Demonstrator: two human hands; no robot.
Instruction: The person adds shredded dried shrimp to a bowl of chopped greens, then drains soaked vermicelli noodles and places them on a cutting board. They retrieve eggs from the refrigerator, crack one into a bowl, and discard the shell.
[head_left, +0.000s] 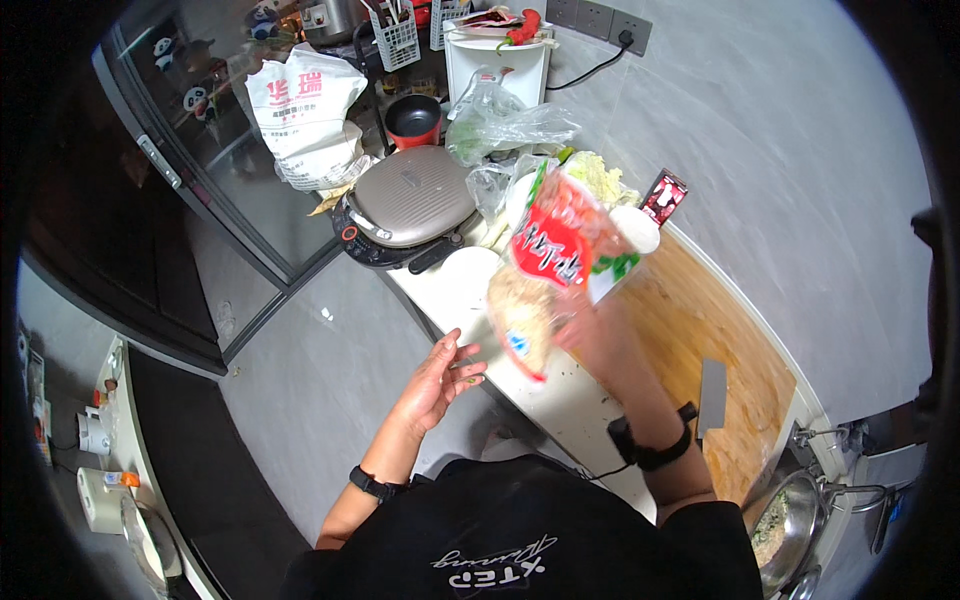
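Observation:
My right hand (589, 326), slightly blurred, grips two plastic packages above the white counter. One is a red-and-green printed food bag (570, 232) that bears writing. The other is a clear bag of pale, crumb-like food (521, 315) with a red edge, hanging beside it. Over the counter's near edge, my left hand (439, 379) is held with palm turned up and fingers apart; it holds nothing, and small green bits cling to its fingertips. A white round dish (472, 266) lies beneath, partly hidden by the bags.
An electric griddle (412, 195) with its lid down stands at the back left, by a white printed sack (307, 120). Leafy vegetables (596, 176) lie near the wall. A wooden board (675, 322) bears a grey rectangular blade (712, 397). A steel bowl (802, 525) holds chopped food.

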